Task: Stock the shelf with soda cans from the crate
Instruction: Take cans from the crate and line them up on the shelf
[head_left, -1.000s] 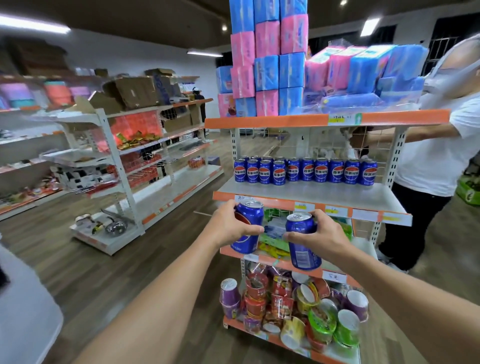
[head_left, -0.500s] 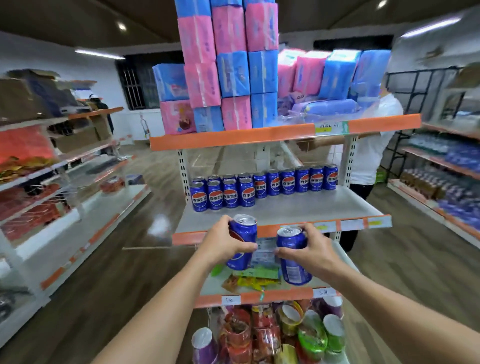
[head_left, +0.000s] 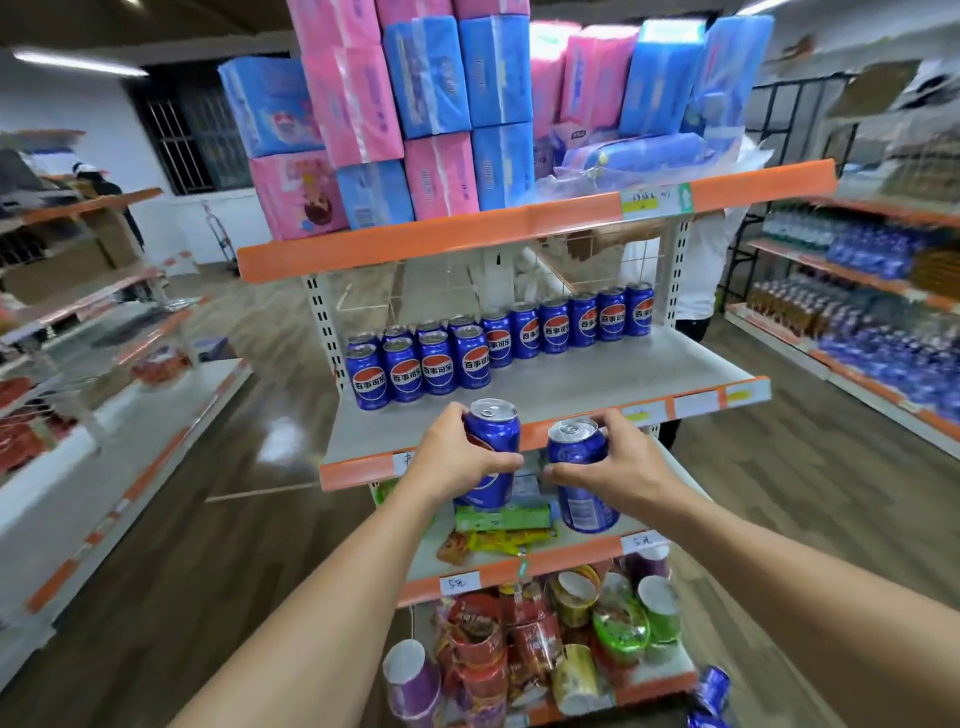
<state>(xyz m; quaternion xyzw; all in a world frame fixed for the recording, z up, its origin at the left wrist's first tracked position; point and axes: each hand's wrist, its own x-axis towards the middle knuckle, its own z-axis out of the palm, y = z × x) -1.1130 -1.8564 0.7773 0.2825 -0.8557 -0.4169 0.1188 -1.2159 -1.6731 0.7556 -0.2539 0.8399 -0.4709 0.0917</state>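
I hold two blue soda cans in front of the shelf unit. My left hand grips one upright can. My right hand grips a second can, tilted slightly. Both cans hover just before the orange front edge of the grey can shelf. Several matching blue cans stand in a row along the back of that shelf, with a second row started at the left. The shelf's front and right part is bare. The crate is not in view.
Pink and blue tissue packs fill the top shelf. Snack packets lie on the shelf below the cans, cup noodles on the lowest. A person in white stands behind the unit. Other shelf units flank both aisles.
I have moved closer to the shelf unit and swung to face it. Both cans stay in my hands and now sit nearer the can shelf's front edge.
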